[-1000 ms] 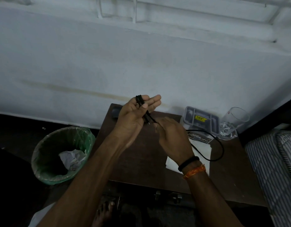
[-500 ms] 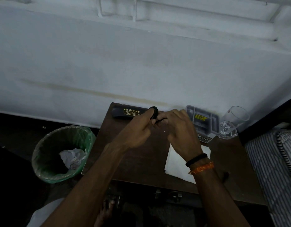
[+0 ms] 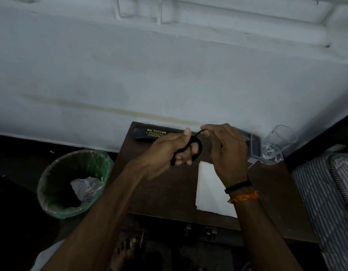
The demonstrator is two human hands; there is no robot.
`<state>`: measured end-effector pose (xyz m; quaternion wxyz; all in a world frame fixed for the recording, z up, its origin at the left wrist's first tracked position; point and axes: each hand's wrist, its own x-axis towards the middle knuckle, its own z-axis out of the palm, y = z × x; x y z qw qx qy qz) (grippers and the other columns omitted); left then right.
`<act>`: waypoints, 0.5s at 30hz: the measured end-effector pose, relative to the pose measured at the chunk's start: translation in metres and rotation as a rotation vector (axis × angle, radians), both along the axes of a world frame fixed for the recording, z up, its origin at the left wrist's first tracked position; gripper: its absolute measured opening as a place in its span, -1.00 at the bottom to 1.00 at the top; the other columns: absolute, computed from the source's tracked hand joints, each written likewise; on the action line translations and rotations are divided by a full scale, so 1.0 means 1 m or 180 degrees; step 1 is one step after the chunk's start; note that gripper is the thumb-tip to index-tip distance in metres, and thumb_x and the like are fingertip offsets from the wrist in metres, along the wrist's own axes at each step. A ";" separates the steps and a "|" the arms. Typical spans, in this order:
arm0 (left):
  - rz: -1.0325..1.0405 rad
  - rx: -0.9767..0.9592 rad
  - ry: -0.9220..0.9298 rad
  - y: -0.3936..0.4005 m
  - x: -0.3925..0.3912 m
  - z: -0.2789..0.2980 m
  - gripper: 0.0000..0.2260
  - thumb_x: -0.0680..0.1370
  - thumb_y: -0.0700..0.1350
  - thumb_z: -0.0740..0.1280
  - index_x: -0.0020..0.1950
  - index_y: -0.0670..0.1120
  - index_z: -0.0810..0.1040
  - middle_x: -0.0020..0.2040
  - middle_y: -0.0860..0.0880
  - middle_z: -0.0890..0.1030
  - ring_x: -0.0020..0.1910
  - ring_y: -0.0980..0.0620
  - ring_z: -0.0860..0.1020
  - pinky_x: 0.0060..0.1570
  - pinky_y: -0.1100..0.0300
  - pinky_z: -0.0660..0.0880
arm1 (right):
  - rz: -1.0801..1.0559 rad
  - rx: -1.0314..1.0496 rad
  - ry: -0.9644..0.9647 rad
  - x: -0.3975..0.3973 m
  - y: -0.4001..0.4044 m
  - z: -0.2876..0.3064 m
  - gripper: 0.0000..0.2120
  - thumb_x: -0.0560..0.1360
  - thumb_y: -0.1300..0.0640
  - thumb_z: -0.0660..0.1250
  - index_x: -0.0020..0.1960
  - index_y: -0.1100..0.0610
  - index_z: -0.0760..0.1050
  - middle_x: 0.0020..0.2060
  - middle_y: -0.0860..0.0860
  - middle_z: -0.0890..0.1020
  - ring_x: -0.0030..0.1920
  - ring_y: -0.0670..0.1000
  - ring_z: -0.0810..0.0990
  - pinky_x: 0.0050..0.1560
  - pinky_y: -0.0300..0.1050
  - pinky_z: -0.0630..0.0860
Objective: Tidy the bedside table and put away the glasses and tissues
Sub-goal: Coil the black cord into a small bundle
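Bin (image 3: 71, 184) left; tumbler (image 3: 277, 142), maybe tray (image 3: 254, 145), behind right hand (image 3: 226, 151).

1. The bench (image 3: 169, 192) is a dark brown wooden bedside table standing against the pale wall, below the fingers (image 3: 181, 158) of both hands.
2. The glasses case (image 3: 149, 133) is black and long, with gold lettering reading "Sai Opticals". It lies flat and closed at the bench's back edge, just behind and left of the left fingers.
3. The tissue (image 3: 208, 190) is a flat, white, roughly rectangular sheet lying on the bench, just below and in front of the right fingers, partly hidden by the right wrist.
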<state>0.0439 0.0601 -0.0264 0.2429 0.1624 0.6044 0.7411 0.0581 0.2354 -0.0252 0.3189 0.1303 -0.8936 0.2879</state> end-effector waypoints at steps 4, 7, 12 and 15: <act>0.0022 0.0700 -0.0533 0.000 0.001 0.009 -0.62 0.64 0.09 0.17 -0.19 -0.15 0.53 -0.51 0.03 0.21 -0.49 0.04 0.25 -0.33 0.25 0.43 | -0.0161 -0.0050 -0.0066 0.000 0.001 0.000 -0.77 0.58 0.30 0.24 0.13 0.19 0.63 -0.07 0.09 0.66 -0.07 0.10 0.62 -0.04 0.09 0.57; 0.0039 0.1028 -0.0742 -0.005 -0.001 0.011 -0.64 0.63 0.10 0.19 -0.15 -0.14 0.55 -0.50 0.05 0.22 -0.47 0.07 0.31 -0.27 0.22 0.33 | -0.0301 0.0125 0.0021 0.001 0.002 0.001 -0.78 0.57 0.30 0.28 0.15 0.17 0.63 -0.13 0.10 0.64 -0.15 0.10 0.63 -0.13 0.07 0.59; 0.0095 0.1396 -0.0776 -0.006 -0.003 0.011 -0.68 0.64 0.07 0.20 -0.08 -0.14 0.54 -0.49 0.06 0.24 -0.51 0.12 0.29 -0.23 0.22 0.34 | -0.0827 0.0460 0.0640 0.001 0.004 0.007 -0.85 0.57 0.14 0.35 0.07 0.09 0.67 -0.29 0.05 0.59 -0.29 0.05 0.52 -0.30 -0.18 0.38; 0.0206 0.1312 -0.0741 -0.004 -0.002 0.011 -0.73 0.65 -0.01 0.20 -0.12 -0.15 0.52 -0.50 0.06 0.24 -0.51 0.12 0.24 -0.25 0.22 0.38 | -0.1209 0.0599 0.1082 0.000 0.008 0.011 -0.85 0.57 0.08 0.35 0.02 0.05 0.69 -0.30 0.04 0.62 -0.30 0.10 0.48 -0.33 -0.16 0.32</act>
